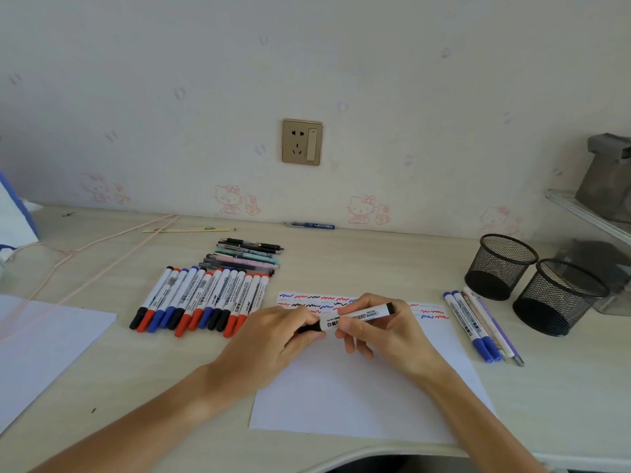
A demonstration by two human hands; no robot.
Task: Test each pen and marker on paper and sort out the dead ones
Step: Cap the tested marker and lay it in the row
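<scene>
Both hands grasp a white whiteboard marker [355, 317] with black ends: left hand [283, 339] on its cap, right hand [382, 331] on its barrel.

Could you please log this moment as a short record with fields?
in hand: black whiteboard marker, held over the test paper
left hand: fingers grip the cap end
right hand: fingers pinch the barrel
paper marks: red, blue and black squiggles along the top edge
left pile: markers
right pile: few pens
mesh cups: two
</scene>
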